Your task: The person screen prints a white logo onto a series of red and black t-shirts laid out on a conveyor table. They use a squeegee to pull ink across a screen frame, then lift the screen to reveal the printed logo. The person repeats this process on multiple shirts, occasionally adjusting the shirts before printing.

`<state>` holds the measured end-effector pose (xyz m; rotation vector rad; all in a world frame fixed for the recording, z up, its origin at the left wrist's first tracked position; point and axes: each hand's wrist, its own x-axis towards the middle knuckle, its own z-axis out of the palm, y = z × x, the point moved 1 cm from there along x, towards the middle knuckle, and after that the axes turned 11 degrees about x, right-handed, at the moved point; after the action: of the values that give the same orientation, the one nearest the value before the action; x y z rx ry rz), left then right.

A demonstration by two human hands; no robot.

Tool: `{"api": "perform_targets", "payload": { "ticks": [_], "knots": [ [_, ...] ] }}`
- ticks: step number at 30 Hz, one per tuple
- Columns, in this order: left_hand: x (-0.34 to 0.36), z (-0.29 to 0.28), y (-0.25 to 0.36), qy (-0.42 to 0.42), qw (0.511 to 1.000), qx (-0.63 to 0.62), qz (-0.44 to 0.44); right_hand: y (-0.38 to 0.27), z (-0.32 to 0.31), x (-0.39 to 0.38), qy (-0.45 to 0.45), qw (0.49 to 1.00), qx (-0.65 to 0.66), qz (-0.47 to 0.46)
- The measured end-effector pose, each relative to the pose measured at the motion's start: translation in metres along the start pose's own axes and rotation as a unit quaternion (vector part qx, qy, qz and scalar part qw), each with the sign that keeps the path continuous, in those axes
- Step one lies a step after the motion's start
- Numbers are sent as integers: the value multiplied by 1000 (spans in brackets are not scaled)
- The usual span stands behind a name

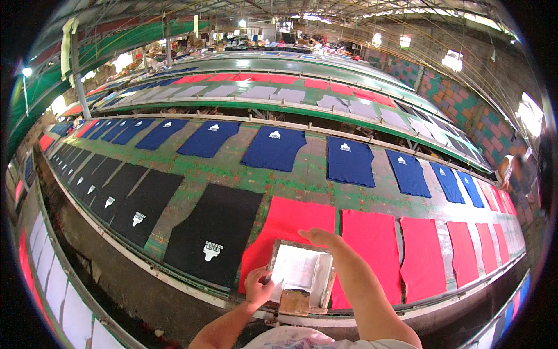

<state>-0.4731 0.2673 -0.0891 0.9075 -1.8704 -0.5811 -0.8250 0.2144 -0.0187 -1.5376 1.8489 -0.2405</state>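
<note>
A white screen-printing frame [302, 264] with a wooden squeegee [294, 302] at its lower end lies on a red fabric panel [290, 215]. My left hand [258, 286] is closed on the frame's left edge. My right hand [315, 237] reaches over the frame's far right corner, fingertips on or just above the red cloth, loosely extended. To the left is a black fabric panel [209, 221] with a white bull-head print; more red panels [369, 250] lie to the right.
The long printing table [273, 183] carries rows of printed navy panels [273, 151] and black panels. Behind are more tables with pale and red cloth; another table [52, 256] runs at my left. A person [517, 174] stands at the right end.
</note>
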Motion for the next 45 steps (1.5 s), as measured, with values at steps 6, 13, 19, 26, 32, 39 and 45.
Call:
{"api": "perform_targets", "payload": {
  "ticks": [6,13,19,26,32,39,45],
  "knots": [
    [12,-2,2,-9,997,-71,-18,8,-27,-1,84,990,109,40],
    [41,0,2,-39,976,-142,-162,-10,-17,-183,488,845,185,-112],
    [62,9,30,-33,967,-145,-208,-20,86,-288,406,855,307,-100],
    [28,66,87,-68,958,-206,-187,29,110,-362,377,831,404,-66],
    [-22,151,161,-84,978,-128,-144,117,68,-436,335,864,376,24],
    [-66,223,212,-87,962,-155,-207,199,38,-486,282,846,452,-25],
    [-85,236,212,-103,943,-147,-282,216,46,-499,276,840,467,-19]
  ]
}}
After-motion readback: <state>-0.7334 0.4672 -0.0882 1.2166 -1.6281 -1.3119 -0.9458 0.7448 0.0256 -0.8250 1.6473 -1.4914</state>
